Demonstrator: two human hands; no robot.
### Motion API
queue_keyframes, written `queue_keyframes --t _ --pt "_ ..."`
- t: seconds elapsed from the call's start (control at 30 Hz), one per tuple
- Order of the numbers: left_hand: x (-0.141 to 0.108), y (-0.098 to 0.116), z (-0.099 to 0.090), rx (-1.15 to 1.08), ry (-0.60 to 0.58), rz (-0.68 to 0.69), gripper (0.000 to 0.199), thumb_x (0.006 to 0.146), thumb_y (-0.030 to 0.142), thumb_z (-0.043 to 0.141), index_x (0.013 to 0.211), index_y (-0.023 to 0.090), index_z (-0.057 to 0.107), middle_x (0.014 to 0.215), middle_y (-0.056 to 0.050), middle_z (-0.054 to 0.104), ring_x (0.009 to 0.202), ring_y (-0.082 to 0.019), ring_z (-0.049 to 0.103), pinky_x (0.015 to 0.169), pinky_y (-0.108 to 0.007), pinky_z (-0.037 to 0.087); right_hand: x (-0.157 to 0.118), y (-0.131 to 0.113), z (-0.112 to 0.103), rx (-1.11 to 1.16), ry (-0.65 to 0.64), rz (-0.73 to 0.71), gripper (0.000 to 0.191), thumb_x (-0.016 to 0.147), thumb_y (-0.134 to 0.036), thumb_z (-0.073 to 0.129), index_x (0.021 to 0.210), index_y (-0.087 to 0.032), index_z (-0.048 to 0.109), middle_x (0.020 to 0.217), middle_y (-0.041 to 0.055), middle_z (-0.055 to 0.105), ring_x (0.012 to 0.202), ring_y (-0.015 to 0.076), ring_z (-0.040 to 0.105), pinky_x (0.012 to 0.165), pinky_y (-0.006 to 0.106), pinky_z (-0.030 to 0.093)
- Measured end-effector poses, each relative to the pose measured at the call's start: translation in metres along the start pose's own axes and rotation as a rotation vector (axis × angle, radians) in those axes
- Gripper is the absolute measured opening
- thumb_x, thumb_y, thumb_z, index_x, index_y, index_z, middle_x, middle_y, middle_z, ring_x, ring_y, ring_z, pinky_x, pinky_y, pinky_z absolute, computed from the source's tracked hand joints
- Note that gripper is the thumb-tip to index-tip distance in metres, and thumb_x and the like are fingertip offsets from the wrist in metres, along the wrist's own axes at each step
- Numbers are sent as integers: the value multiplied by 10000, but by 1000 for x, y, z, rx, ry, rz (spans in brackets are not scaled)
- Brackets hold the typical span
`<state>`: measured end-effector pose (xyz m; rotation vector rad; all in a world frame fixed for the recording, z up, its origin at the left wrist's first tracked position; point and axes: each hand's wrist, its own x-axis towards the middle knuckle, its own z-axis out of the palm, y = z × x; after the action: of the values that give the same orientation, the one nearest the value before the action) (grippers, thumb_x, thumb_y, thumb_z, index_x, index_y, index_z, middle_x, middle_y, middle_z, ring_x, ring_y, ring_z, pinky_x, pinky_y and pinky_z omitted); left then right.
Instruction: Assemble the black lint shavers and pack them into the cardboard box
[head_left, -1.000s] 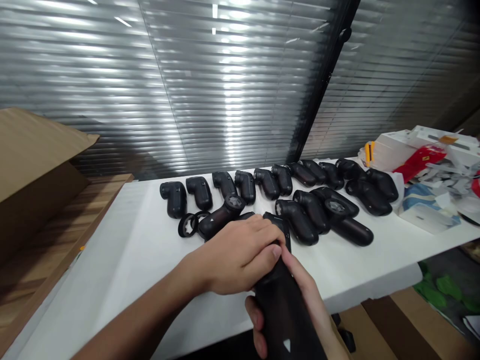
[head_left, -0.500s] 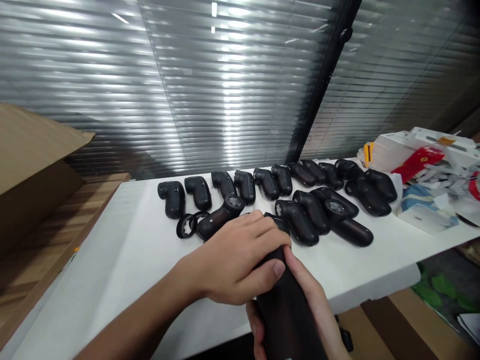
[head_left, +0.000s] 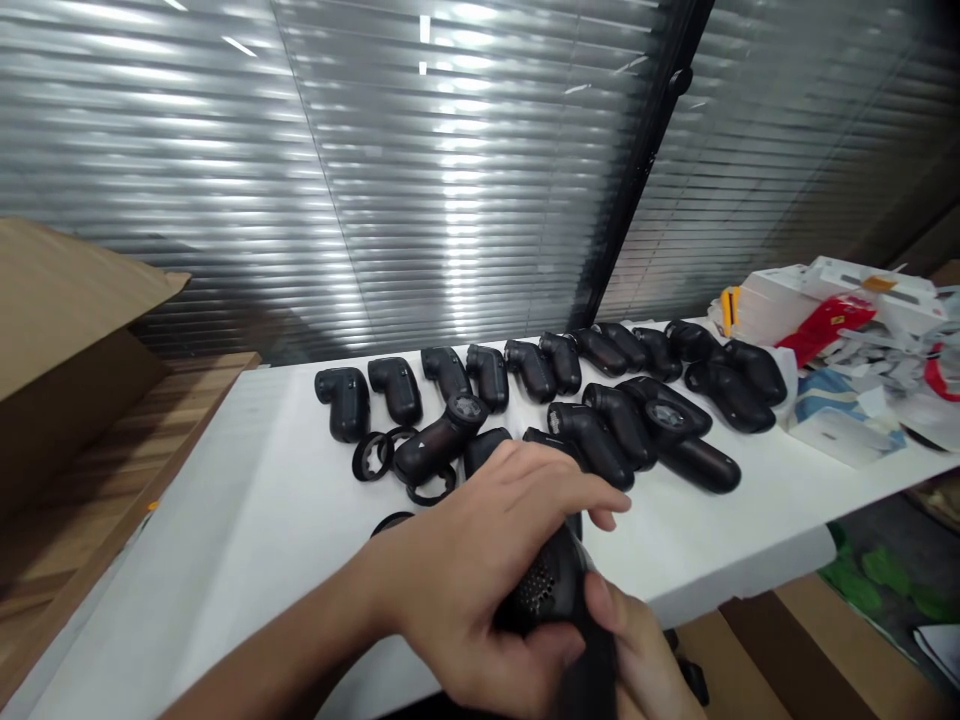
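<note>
Small pale triangular mark (head_left: pixel 421 446) on one black device (head_left: pixel 441 441), any lettering too small to read.

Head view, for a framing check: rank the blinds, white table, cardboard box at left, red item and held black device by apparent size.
1. Blinds
2. White table
3. Cardboard box at left
4. Red item
Unranked: held black device, partly covered and near the camera, so unsure.

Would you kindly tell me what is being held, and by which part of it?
A black device: the right hand holds its body, below the perforated end; the left hand curves over that end, though whether it grips is unclear.
</note>
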<state>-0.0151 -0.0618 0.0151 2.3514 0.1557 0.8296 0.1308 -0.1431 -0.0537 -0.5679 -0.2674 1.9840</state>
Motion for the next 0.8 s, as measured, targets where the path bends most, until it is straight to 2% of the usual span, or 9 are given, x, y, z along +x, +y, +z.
queue_keyframes --t 0.23,0.3,0.37,0.43,0.53,0.57,0.63,0.7,0.8 --pt "1 -1 5 -95 42 26 779 604 164 631 1347 169 399 1175 -100 543 1069 -262 535 988 -438 419 -1 -8 12 -254 -134 -179 499 643 -357 807 1100 -219 660 1054 53 605 1048 272 564 974 421 438" --pt "2 4 4 -140 32 -10 693 660 194 639 1324 174 442 1164 -99 554 1045 -258 548 975 -436 419 -1 -10 14 -372 -150 -276 501 659 -392 796 1108 -224 653 1065 57 587 1023 266 557 934 412 445" --pt "2 11 6 -226 60 -115 503 796 323 635 1261 177 513 1139 -99 574 1035 -263 552 973 -436 415 -2 -10 15 -463 -106 -365 534 625 -408 812 1099 -228 645 1020 55 594 939 254 559 840 392 467" --pt "2 18 12 -327 185 -261 363 950 474 503 1144 176 578 1057 -89 596 973 -240 562 918 -398 435 -3 -8 14 -549 -12 -395 598 585 -409 836 1113 -229 623 952 45 608 849 233 553 752 361 461" --pt "0 23 22 -378 418 -379 441 1048 458 307 883 167 595 895 -59 583 832 -183 552 782 -325 439 -5 -4 12 -618 55 -368 622 517 -420 867 1048 -223 609 863 23 617 743 195 527 659 318 424" --pt "-1 23 25 -367 445 -380 452 1054 438 297 834 164 582 869 -55 571 809 -174 545 759 -316 434 -5 -3 12 -629 62 -373 612 499 -427 876 1011 -223 609 854 21 624 741 196 534 655 315 427" --pt "-2 22 28 -331 417 -362 445 1049 428 303 845 158 591 883 -64 574 840 -188 548 788 -328 435 -5 -3 14 -659 65 -413 597 461 -419 895 957 -222 628 883 32 655 800 225 580 703 334 465" --pt "-2 21 28 -308 324 -314 449 1044 426 288 925 148 619 931 -84 606 893 -212 560 865 -365 428 -5 -3 15 -724 59 -441 590 458 -390 908 969 -219 668 948 51 687 912 271 624 791 367 501" --pt "-1 20 26 -304 267 -208 453 1035 384 272 967 131 641 941 -102 653 890 -225 587 907 -399 415 -7 -3 15 -769 38 -383 543 473 -353 916 958 -228 706 964 55 699 937 295 650 807 392 530"
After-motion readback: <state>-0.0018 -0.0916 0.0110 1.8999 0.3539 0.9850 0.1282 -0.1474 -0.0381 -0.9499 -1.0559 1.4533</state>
